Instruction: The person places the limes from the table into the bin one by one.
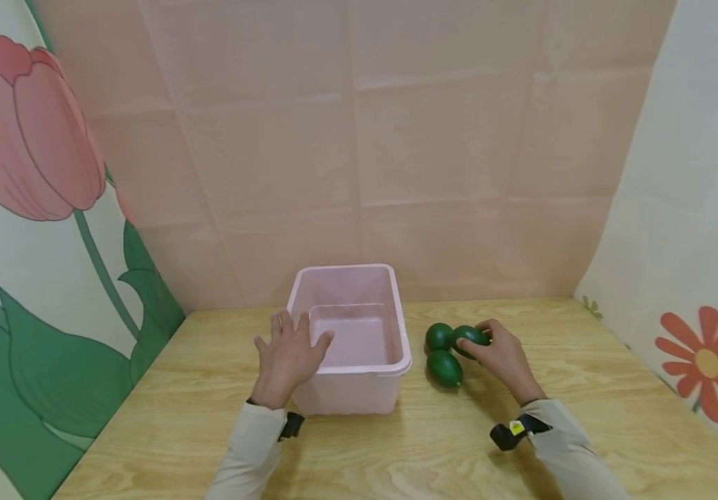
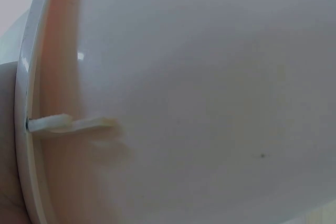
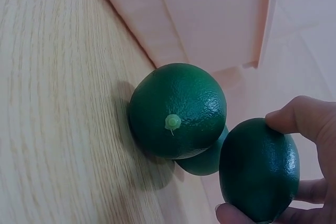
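Note:
Thumb and fingers of my right hand [image 1: 504,353] pinch a dark green lime [image 1: 468,340]. In the right wrist view this held lime [image 3: 260,169] appears off the tabletop. Two more limes lie beside it: one [image 1: 444,369] nearer me, with a pale stem nub in the right wrist view, and one [image 1: 438,336] behind. My left hand [image 1: 290,354] has its fingers spread at the near left rim of a pink plastic bin [image 1: 401,326]. The left wrist view is filled by the bin's outer wall [image 2: 199,87], with the hand's edge at far left.
The bin stands upright on a wood-grain table [image 1: 459,458], with no contents visible. A pinkish backdrop [image 1: 359,153] rises behind the table. Floral panels flank it, with a tulip [image 1: 34,132] at left and a red flower [image 1: 709,364] at right.

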A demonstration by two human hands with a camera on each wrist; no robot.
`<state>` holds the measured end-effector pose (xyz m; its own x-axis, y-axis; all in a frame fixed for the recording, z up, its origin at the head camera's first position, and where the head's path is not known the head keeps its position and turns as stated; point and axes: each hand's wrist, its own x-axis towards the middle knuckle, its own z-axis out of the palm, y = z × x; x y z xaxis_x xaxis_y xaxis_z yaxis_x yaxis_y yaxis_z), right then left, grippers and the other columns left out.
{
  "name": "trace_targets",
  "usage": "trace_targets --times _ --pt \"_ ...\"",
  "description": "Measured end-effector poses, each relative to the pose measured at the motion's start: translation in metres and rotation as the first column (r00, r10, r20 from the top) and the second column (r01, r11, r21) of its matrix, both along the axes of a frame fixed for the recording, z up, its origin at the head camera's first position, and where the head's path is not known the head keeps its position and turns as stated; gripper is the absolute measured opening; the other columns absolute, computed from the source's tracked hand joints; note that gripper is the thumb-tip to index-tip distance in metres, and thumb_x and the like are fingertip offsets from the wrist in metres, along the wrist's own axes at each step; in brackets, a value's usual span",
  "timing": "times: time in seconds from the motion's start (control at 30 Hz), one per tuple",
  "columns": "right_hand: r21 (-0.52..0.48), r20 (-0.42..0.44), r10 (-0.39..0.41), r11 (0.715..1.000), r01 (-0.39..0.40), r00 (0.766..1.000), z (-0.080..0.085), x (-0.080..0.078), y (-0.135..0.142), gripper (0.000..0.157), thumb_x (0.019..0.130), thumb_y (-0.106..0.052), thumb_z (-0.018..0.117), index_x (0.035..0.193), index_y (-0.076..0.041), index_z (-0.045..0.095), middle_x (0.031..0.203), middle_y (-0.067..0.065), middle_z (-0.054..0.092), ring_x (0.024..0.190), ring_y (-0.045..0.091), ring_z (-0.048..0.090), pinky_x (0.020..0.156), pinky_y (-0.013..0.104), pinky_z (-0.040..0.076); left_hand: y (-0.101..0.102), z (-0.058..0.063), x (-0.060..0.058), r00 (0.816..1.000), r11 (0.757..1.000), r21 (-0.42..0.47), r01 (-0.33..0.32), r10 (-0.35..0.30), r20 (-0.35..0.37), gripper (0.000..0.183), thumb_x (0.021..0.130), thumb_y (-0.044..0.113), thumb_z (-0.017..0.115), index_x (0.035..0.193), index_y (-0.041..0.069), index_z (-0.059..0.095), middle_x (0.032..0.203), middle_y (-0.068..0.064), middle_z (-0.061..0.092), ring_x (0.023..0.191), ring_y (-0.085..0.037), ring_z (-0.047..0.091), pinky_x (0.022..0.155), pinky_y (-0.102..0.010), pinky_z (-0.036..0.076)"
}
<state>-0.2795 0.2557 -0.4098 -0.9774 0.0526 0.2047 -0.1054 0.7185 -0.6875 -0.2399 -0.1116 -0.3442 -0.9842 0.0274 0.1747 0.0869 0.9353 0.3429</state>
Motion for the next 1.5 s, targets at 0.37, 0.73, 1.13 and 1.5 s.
trace_targets --times 0.37,0.73,1.13,1.5 --pt "-0.011 -0.024 -0.006 1.0 0.006 1.0 -0.0006 -0.0012 0.0001 0.062 0.091 -0.043 0.07 0.125 0.006 0.053 0.123 0.032 0.058 0.101 0.039 0.062 0.079 0.048 0.055 0.0004 0.0014 0.0012 1.0 1.0 -0.002 0.003 -0.003 0.006 0.075 0.102 0.058 0.042 0.154 0.004 0.037 0.159 -0.033 0.019 0.149 -0.047 0.01 0.105 -0.08 0.011" --pt "-0.067 -0.011 0.002 0.998 -0.002 1.0 0.002 0.0008 -0.001 0.065 0.092 -0.045 0.07 0.128 0.006 0.051 0.118 0.031 0.06 0.08 0.024 0.067 0.066 0.036 0.056 0.0001 0.0016 0.0016 1.0 1.0 0.006 0.003 -0.003 0.005 0.075 0.102 0.058 0.042 0.154 0.005 0.037 0.159 -0.033 0.019 0.149 -0.047 0.01 0.105 -0.08 0.01" --pt "-0.106 -0.015 0.017 0.994 -0.019 1.0 -0.0006 -0.0005 -0.0001 0.066 0.092 -0.046 0.069 0.128 0.006 0.051 0.119 0.031 0.059 0.077 0.021 0.067 0.065 0.034 0.058 0.0009 0.0017 0.0013 1.0 1.0 0.002 -0.003 0.003 0.012 0.075 0.102 0.057 0.042 0.154 0.005 0.036 0.159 -0.033 0.018 0.149 -0.047 0.009 0.106 -0.079 0.01" --pt "-0.106 -0.021 0.023 0.994 -0.025 1.0 0.001 0.0001 -0.0009 0.064 0.092 -0.046 0.069 0.127 0.006 0.052 0.118 0.03 0.06 0.076 0.021 0.066 0.065 0.033 0.057 0.0003 0.0008 -0.0005 1.0 1.0 -0.006 -0.006 0.006 0.019 0.075 0.101 0.058 0.041 0.154 0.005 0.036 0.16 -0.032 0.017 0.15 -0.046 0.009 0.106 -0.079 0.011"
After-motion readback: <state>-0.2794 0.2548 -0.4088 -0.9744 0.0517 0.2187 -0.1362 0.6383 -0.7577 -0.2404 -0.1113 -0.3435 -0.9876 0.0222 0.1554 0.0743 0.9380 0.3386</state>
